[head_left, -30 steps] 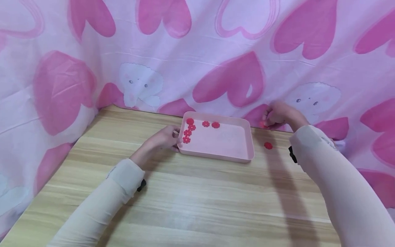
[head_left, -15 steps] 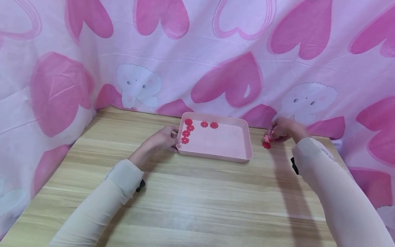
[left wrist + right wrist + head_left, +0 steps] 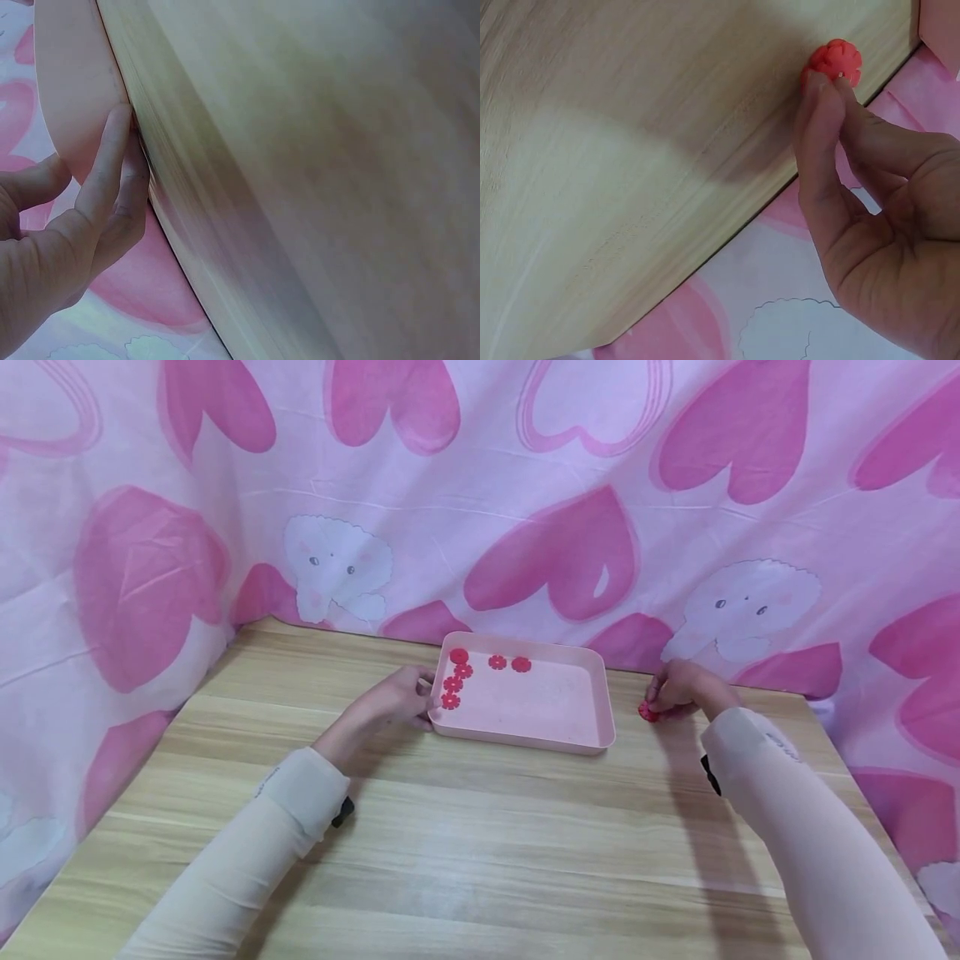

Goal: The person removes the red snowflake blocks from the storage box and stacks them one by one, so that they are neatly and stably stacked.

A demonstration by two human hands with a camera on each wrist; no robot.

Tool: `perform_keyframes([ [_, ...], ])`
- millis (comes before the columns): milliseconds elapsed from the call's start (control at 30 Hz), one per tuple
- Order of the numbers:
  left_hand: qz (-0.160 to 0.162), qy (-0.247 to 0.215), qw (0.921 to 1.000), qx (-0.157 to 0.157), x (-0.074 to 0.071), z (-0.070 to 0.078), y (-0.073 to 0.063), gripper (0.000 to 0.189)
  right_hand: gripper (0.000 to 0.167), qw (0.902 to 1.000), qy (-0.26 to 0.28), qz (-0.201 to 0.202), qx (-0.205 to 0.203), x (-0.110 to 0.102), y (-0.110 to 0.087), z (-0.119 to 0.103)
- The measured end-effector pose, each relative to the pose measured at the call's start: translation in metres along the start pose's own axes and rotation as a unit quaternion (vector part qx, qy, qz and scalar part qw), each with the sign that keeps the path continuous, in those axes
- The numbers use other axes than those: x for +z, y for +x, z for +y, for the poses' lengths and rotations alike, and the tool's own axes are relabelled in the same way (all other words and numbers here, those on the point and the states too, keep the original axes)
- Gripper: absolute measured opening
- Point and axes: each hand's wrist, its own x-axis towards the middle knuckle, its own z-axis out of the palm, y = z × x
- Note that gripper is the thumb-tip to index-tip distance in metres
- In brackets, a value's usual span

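A shallow pink tray (image 3: 525, 745) sits at the back middle of the table. My left hand (image 3: 405, 697) grips its left end, thumb at the rim and fingers against the outer wall, as the left wrist view (image 3: 82, 217) shows. Right of the tray, my right hand (image 3: 678, 685) pinches a red notched interlocking disc (image 3: 840, 58) between thumb and fingertips, low at the table. A second red disc lies at the same spot, overlapped by the held one and partly hidden. Several like discs (image 3: 453, 683) line the tray's left side, and two more (image 3: 497, 662) lie along its back wall.
The wood-grain table (image 3: 465, 843) ends at the back against a pink heart-patterned cloth (image 3: 551, 552), which also hangs along the left. A corner of the tray shows at the top right of the right wrist view.
My right hand has come down from near the cloth with a red disc, onto the spot of the disc lying on the table. The left hand and tray hold still.
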Motion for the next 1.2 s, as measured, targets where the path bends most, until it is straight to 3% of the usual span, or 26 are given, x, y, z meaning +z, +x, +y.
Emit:
perform_keyframes([
  [167,0.002,0.000,1.0000,0.003,-0.001,0.001,0.001,0.053,0.002,1.0000,-0.003,0.002,0.004,0.002,0.001,-0.003],
  [467,0.009,0.001,0.9999,0.004,-0.004,0.001,-0.001,0.054,0.013,0.9994,-0.033,0.012,0.003,-0.001,0.001,-0.004],
  [767,0.011,0.009,0.9999,0.004,-0.006,0.002,-0.001,0.052,0.023,0.9999,0.006,0.000,0.009,-0.003,0.000,-0.005],
  [1033,0.014,0.014,0.9998,-0.006,-0.007,0.001,-0.002,0.054,0.024,0.9999,0.010,0.014,-0.003,-0.003,0.000,-0.011],
  [1200,0.011,0.022,0.9997,-0.001,-0.008,-0.001,-0.002,0.052,0.022,0.9983,0.002,0.050,-0.028,-0.003,0.000,-0.024],
])
